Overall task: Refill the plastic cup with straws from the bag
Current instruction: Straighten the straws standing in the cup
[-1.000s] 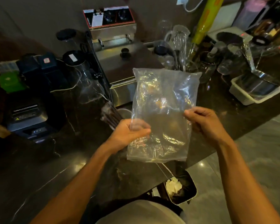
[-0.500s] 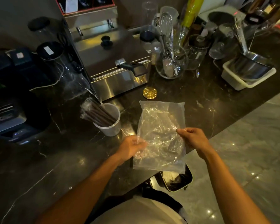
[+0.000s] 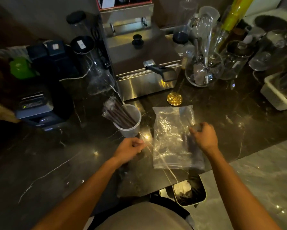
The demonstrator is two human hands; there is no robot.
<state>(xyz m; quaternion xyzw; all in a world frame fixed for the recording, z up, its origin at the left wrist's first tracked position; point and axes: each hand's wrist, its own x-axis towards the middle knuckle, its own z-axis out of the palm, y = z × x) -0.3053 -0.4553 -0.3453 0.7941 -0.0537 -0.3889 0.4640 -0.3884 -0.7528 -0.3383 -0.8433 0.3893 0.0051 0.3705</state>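
Observation:
The clear plastic bag [image 3: 171,138] lies flat on the dark marble counter [image 3: 56,163], looking empty. My right hand [image 3: 205,138] rests on its right side, fingers curled and pinching the plastic. A translucent plastic cup [image 3: 130,124] stands to the bag's left, holding several dark wrapped straws [image 3: 118,112] that lean up and to the left. My left hand [image 3: 130,149] hovers just below the cup, off the bag, fingers loosely curled with nothing in them.
A steel fryer [image 3: 144,67] stands behind the cup. A gold disc [image 3: 174,98] lies just past the bag. A glass jar of utensils [image 3: 203,70] and a white tray [image 3: 278,93] sit to the right. A bin [image 3: 189,193] stands below the counter edge.
The bag came down from mid-air and now lies on the counter. My left hand has let go of it and moved left toward the cup; my right hand still pinches it.

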